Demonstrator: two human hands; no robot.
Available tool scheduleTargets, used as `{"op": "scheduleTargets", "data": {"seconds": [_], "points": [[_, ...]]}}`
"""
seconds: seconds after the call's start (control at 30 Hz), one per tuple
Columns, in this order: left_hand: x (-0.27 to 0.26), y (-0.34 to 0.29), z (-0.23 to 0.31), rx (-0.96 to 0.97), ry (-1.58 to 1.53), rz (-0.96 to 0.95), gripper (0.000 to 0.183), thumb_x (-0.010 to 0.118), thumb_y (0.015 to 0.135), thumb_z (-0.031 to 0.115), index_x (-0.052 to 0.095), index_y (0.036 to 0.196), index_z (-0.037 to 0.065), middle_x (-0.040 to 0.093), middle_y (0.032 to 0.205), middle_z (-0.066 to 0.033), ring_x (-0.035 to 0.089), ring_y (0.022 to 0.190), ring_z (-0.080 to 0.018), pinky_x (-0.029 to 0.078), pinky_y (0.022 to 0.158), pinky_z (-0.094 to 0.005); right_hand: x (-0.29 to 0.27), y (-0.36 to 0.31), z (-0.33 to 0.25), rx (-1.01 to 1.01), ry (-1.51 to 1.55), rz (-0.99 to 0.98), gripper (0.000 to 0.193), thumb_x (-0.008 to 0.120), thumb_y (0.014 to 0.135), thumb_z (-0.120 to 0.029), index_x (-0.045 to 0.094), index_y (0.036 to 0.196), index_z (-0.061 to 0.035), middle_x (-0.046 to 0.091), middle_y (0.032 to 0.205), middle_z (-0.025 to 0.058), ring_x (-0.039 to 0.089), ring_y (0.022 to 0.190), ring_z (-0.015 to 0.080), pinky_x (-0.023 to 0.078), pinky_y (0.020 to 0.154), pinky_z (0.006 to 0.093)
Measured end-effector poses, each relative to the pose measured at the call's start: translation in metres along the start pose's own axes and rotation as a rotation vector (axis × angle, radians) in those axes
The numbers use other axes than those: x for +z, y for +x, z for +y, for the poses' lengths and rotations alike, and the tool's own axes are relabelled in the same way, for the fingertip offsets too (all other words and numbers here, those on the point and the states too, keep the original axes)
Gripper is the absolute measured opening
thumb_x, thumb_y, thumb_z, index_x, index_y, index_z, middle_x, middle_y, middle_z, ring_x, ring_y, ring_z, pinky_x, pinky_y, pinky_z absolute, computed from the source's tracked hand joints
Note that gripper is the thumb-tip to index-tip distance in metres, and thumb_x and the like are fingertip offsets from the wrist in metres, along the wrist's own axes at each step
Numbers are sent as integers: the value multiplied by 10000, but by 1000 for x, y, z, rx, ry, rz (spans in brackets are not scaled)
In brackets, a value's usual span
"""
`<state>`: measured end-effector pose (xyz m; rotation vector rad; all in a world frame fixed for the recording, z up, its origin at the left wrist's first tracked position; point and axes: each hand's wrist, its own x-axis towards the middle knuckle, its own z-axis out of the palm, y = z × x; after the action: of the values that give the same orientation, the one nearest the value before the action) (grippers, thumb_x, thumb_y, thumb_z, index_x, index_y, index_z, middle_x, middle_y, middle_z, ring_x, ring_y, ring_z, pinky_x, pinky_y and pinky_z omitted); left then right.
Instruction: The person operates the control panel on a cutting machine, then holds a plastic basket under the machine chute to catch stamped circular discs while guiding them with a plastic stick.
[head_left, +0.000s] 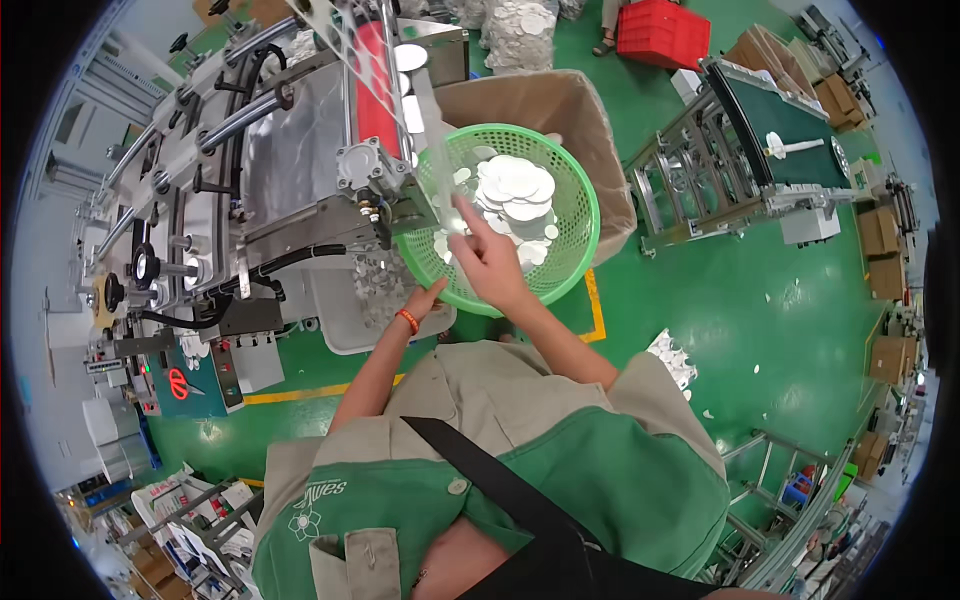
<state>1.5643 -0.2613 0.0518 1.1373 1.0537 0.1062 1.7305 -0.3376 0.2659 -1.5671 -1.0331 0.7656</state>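
A bright green plastic basket (pixel 590 215) stands in front of me, with a pile of flat white discs (pixel 517 185) of several sizes in it. My left hand (pixel 424 301), with an orange-red beaded bracelet at the wrist, grips the near left rim of the basket; part of its fingers is hidden. Over the basket's left side, my right hand (pixel 490 264) has its thumb and index finger at the lower end of a clear plastic strip (pixel 437 150). This strip hangs down from the machine (pixel 300 160) at the left, beside its red roller (pixel 375 85).
Behind the basket is a large cardboard box (pixel 590 110). A grey-white tub (pixel 345 335) of small pieces sits below the machine. To the right stands a conveyor (pixel 770 130) with a dark green belt. White scraps (pixel 672 360) lie on the green floor; a red crate (pixel 662 33) is farther back.
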Motion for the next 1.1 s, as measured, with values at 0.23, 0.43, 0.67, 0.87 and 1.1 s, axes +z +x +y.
{"op": "scheduleTargets", "data": {"seconds": [0.23,0.43,0.67,0.87,1.1], "points": [[2,2,6,-42,24,-5,517,529,789,499,527,1085,74,588,921,-21,569,792,-129,455,690,-261,12,-7,70,136,-161,-131,494,512,787,-153,407,1266,-95,388,477,34,331,448,89,315,454,252],[0,-1,3,-47,7,-8,519,527,791,498,522,1085,70,584,951,-27,564,833,-129,447,710,-268,-3,7,6,-12,12,-23,513,518,797,-147,374,1286,-90,355,476,14,308,453,87,298,447,253],[-2,5,-3,-62,-2,-2,525,528,793,495,512,1114,80,581,979,-29,564,845,-142,454,729,-281,10,-6,82,102,-33,-80,493,533,771,-152,430,1246,-67,413,480,31,350,451,86,327,453,269],[1,4,-3,-44,-13,36,452,552,799,438,525,1064,73,598,918,-25,584,756,-131,466,640,-257,-29,-1,-9,58,305,-75,453,470,856,-133,345,1276,-21,529,582,29,435,527,87,382,523,255],[1,-1,3,-40,-15,41,443,556,799,423,522,1069,73,597,912,-26,586,743,-131,467,624,-248,-56,-25,-44,-439,634,237,185,382,861,-34,348,1041,-62,527,881,147,504,668,204,417,621,325]]}}
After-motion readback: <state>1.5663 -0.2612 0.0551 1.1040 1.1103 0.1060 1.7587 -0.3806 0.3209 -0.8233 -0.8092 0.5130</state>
